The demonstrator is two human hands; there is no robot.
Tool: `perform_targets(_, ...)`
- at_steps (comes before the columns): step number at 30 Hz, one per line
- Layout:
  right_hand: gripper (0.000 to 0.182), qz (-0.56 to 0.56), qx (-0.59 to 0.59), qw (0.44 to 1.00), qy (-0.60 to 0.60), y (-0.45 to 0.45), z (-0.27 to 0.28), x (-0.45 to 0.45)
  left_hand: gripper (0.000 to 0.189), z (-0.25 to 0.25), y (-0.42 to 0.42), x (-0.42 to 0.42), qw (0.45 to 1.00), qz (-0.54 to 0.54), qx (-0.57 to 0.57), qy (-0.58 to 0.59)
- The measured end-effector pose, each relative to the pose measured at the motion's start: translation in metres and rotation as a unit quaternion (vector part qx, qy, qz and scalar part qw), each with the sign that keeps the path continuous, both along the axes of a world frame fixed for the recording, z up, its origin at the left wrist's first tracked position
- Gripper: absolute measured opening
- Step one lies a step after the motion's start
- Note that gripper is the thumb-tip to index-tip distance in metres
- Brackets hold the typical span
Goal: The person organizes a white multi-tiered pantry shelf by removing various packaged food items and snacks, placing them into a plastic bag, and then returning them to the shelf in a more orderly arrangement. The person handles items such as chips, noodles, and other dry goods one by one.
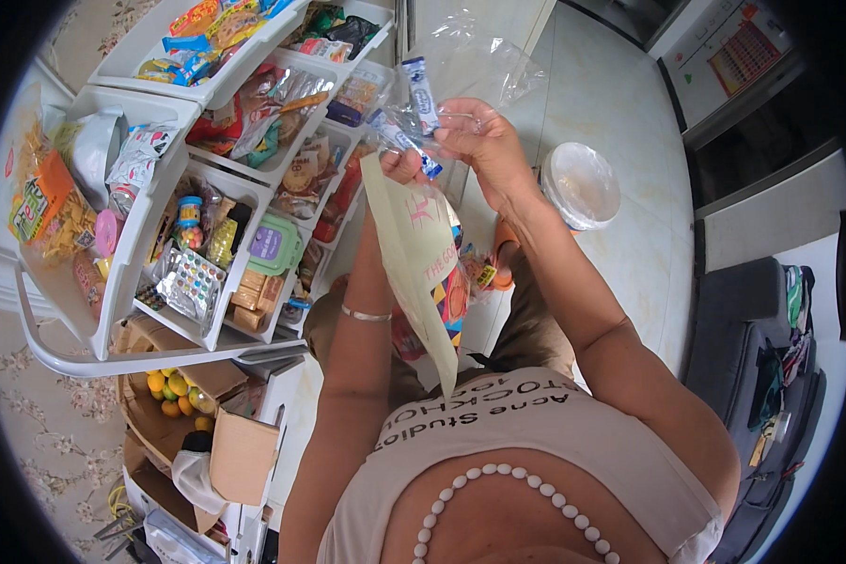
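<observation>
My right hand (481,144) pinches the clear plastic bag (465,56), which spreads out above the fingers. Two small blue-and-white wrapped sweets show by the bag's lower end: one sweet (420,95) stands upright beside my right fingertips, the other sweet (403,141) slants just above my left fingers. Whether they lie inside the clear plastic cannot be told. My left hand (403,168) grips the top of a pale yellow bag (412,233) with pink lettering, and most of that hand is hidden behind it. Below hangs a colourful patterned bag (455,296), partly covered.
Tiered white plastic bins (201,169) full of packaged snacks stand at the left. Beneath are cardboard boxes (243,451), one with citrus fruit (173,388). A plastic-covered white bucket (581,185) is on the tiled floor to the right, and a dark sofa (737,338) lies farther right.
</observation>
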State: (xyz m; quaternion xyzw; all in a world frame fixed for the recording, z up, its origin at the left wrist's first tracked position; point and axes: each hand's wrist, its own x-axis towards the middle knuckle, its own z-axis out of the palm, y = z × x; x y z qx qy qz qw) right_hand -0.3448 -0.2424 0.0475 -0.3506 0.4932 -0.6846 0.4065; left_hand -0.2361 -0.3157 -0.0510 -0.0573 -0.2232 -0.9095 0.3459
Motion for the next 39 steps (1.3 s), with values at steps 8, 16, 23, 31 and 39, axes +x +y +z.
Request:
perform_targets(8, 0.022, -0.028, 0.021, 0.999, 0.02, -0.003, 0.008, -0.007, 0.026, 0.035, 0.022, -0.002, 0.981, 0.027, -0.055, -0.186)
perform_targets(16, 0.031, 0.081, 0.105, 0.984, 0.115, 0.006, -0.005, -0.011, 0.02, 0.035, 0.016, 0.003, 0.964, 0.061, -0.102, -0.236)
perform_targets(23, 0.033, -0.302, -0.041, 0.876, 0.373, 0.017, -0.002, -0.001, 0.034, 0.047, 0.025, 0.006, 0.944, 0.184, -0.056, -0.267)
perform_targets(31, 0.045, -0.14, -0.04, 0.789, 0.597, 0.006, 0.018, 0.013, 0.024, 0.029, 0.011, 0.006, 0.958, 0.136, -0.106, -0.23)
perform_targets(39, 0.038, 0.086, 0.052, 0.995, 0.023, -0.008, -0.012, -0.004, 0.024, 0.036, 0.014, 0.018, 0.966, 0.105, -0.091, -0.217)
